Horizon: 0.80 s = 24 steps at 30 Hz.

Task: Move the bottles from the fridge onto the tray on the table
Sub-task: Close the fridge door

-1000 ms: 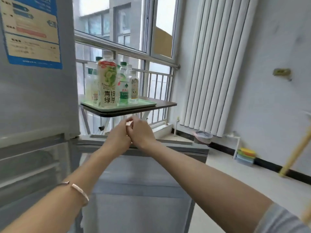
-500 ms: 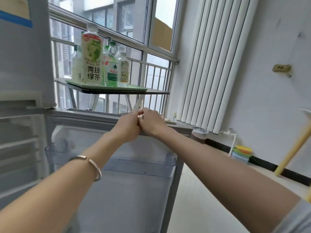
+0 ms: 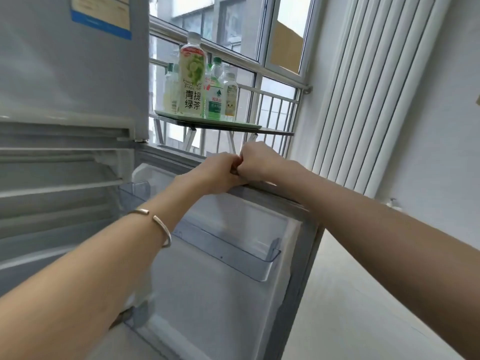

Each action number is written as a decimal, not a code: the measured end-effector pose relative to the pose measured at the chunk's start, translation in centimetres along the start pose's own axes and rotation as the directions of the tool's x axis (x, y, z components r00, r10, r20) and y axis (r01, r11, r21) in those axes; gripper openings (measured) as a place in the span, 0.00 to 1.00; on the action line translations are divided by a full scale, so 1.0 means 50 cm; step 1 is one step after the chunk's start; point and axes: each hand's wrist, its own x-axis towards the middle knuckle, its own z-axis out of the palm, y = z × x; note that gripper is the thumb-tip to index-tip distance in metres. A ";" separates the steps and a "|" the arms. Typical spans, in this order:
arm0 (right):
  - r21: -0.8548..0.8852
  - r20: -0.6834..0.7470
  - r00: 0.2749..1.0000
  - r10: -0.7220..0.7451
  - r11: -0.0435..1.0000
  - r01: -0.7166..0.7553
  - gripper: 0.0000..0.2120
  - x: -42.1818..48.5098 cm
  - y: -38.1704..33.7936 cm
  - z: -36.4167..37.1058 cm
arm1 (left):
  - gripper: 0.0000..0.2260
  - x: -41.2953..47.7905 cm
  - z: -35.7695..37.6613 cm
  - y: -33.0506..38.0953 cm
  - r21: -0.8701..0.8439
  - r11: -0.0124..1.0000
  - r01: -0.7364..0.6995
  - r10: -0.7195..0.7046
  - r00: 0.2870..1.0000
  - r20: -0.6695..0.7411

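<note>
Several bottles stand on a pale green tray (image 3: 246, 125) on the dark table (image 3: 278, 131) by the window. The tall green tea bottle (image 3: 191, 81) is at the front, with a green-labelled water bottle (image 3: 215, 96) and a small yellow-labelled bottle (image 3: 230, 97) to its right. The lower fridge door (image 3: 233, 268) stands open below the table, and its clear door shelf (image 3: 233, 245) holds nothing. My left hand (image 3: 220, 172) and my right hand (image 3: 257, 162) are both curled on the door's top edge, touching each other. The fridge shelves (image 3: 59, 183) at left show no bottles.
The upper fridge door (image 3: 72, 61) with a blue sticker fills the top left. A metal window rail (image 3: 233, 50) runs behind the table. White vertical blinds (image 3: 376, 87) hang at the right. Pale floor (image 3: 363, 307) lies to the right of the door.
The lower fridge door has swung wider open with both hands on its top edge, showing the inside door shelf and the fridge shelves. The view has dropped and tilted.
</note>
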 end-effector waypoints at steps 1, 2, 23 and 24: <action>-0.031 0.020 1.000 -0.014 0.999 0.015 0.13 -0.009 -0.017 -0.012 | 0.08 -0.012 -0.013 -0.003 -0.027 1.000 0.000 0.000 1.000 0.009; -0.053 0.043 0.999 -0.030 0.998 0.032 0.13 -0.017 -0.041 -0.020 | 0.10 -0.030 -0.030 -0.009 -0.045 0.999 0.010 -0.009 1.000 0.021; 0.216 0.134 0.942 -0.309 0.936 0.277 0.08 -0.085 -0.461 -0.026 | 0.16 -0.367 -0.342 -0.144 0.030 0.946 0.322 -0.323 0.946 0.024; 0.215 0.115 0.937 -0.330 0.929 0.301 0.08 -0.084 -0.482 -0.022 | 0.14 -0.383 -0.355 -0.150 0.029 0.939 0.343 -0.343 0.939 0.006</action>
